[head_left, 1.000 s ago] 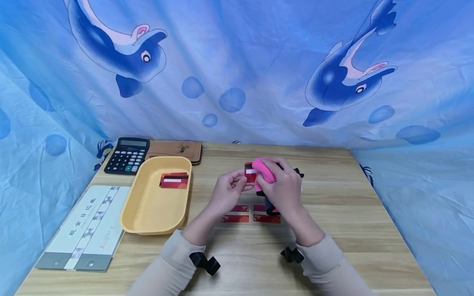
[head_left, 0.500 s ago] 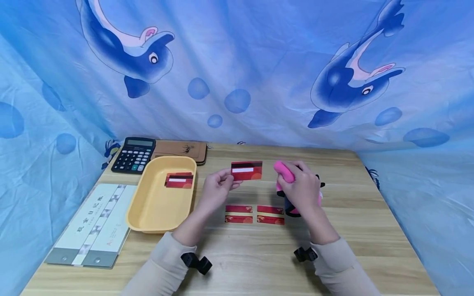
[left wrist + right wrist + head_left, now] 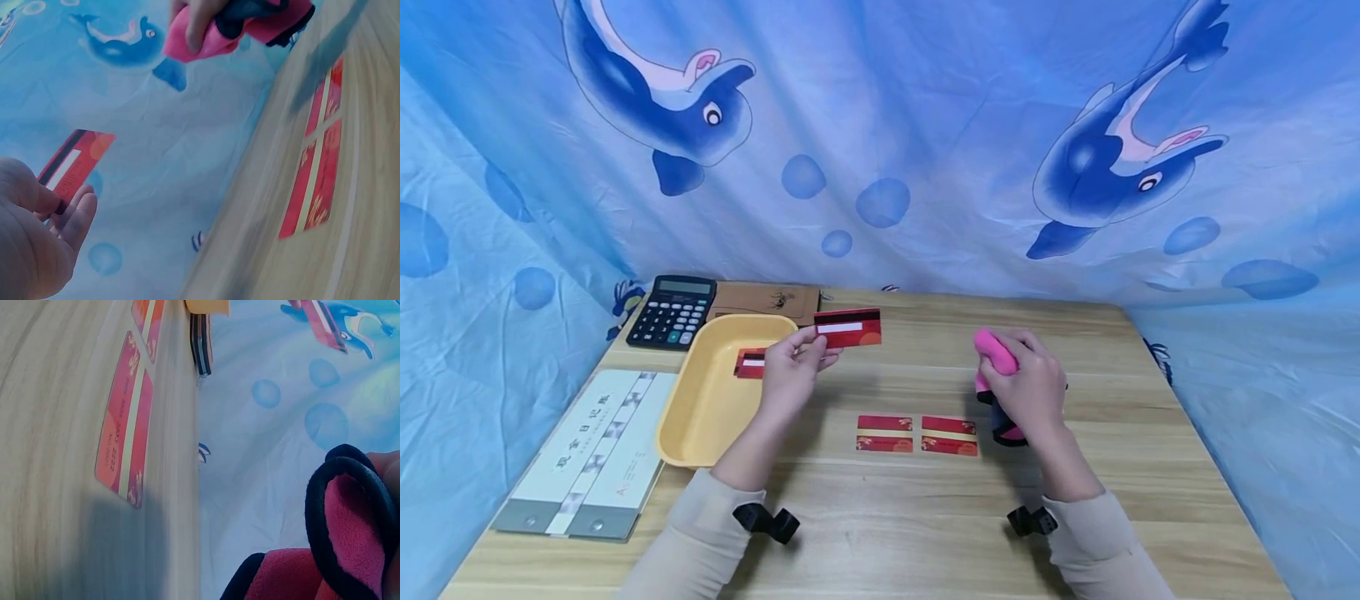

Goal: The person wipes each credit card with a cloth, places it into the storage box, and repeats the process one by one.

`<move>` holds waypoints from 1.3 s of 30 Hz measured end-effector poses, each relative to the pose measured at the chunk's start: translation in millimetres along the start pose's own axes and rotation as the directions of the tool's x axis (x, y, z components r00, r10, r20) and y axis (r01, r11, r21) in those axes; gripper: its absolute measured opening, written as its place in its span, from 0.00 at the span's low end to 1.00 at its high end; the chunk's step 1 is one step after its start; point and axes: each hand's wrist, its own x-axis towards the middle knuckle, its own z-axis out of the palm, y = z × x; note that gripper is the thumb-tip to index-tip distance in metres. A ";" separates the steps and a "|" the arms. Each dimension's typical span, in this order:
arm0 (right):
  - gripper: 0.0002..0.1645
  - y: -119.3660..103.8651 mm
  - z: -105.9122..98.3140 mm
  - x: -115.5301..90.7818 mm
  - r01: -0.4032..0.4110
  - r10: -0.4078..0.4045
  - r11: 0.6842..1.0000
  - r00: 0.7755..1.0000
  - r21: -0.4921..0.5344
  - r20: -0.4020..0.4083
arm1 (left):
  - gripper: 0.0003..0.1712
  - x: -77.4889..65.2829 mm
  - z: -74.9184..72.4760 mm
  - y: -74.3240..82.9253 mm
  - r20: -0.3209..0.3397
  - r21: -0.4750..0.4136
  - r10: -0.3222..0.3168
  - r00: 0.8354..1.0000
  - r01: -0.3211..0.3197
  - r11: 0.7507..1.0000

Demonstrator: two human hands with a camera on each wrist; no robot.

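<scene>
My left hand (image 3: 790, 373) pinches a red bank card (image 3: 853, 329) by its left end, raised near the tray's right side. Its back faces up, with a black magnetic stripe and a white strip; in the left wrist view the card (image 3: 78, 161) tilts up from my thumb and fingers. My right hand (image 3: 1030, 382) grips a bunched pink cloth (image 3: 997, 353) with dark edging, seen close in the right wrist view as folded cloth (image 3: 353, 531). Between the hands, two red cards (image 3: 884, 433) (image 3: 950, 435) with pale yellow bands lie side by side on the table.
A yellow plastic tray (image 3: 700, 425) stands at left, holding red cards (image 3: 748, 363) partly hidden by my left hand. Behind it are a calculator (image 3: 672, 312) and a brown leather case (image 3: 760, 300). A white ledger (image 3: 587, 450) lies at the front left. A blue dolphin-print curtain (image 3: 880, 125) surrounds the table.
The cloth and the card, together a second ago, have come apart. My left hand has carried the card left toward the tray; my right hand has drawn the cloth right.
</scene>
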 end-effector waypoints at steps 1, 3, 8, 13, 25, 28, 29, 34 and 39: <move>0.20 1.1 -0.3 -0.5 -0.005 0.005 1.000 1.000 -0.001 0.000 | 0.18 1.3 -3.2 0.8 -0.021 0.001 -0.005 1.000 0.005 1.000; 0.20 3.1 -0.8 -1.3 -0.015 0.015 1.000 1.000 -0.003 -0.001 | 0.17 3.0 -9.0 2.3 -0.068 -0.012 -0.013 0.998 0.012 1.000; 0.20 5.9 -2.5 -2.6 -0.027 0.027 1.000 1.000 -0.001 0.002 | 0.15 6.3 -25.3 4.6 -0.156 -0.033 0.013 0.988 -0.018 0.999; 0.20 10.1 -3.4 -2.4 -0.031 0.031 1.000 1.000 0.004 -0.004 | 0.17 9.4 -46.5 5.5 -0.215 -0.039 0.015 0.976 -0.024 0.999; 0.21 14.0 -3.8 -5.4 -0.041 0.041 0.999 0.999 0.006 -0.004 | 0.20 15.2 -91.4 4.4 -0.320 -0.082 -0.098 0.942 0.076 0.994; 0.21 14.6 -3.7 -6.1 -0.057 0.057 0.998 0.998 0.005 0.000 | 0.22 14.6 -100.3 2.6 -0.322 -0.047 -0.094 0.942 0.083 0.995; 0.21 14.7 -3.6 -5.9 -0.059 0.059 0.998 0.998 0.005 0.000 | 0.22 14.6 -103.9 2.0 -0.317 -0.032 -0.099 0.943 0.093 0.995; 0.20 15.1 -3.7 -5.0 -0.047 0.048 0.999 0.999 0.008 -0.010 | 0.24 17.2 -118.6 -4.5 -0.295 0.053 -0.135 0.946 0.158 0.986; 0.20 16.4 -2.9 -5.9 -0.036 0.037 0.999 0.999 0.014 -0.013 | 0.23 22.5 -126.0 -15.6 -0.279 0.155 -0.142 0.950 0.191 0.969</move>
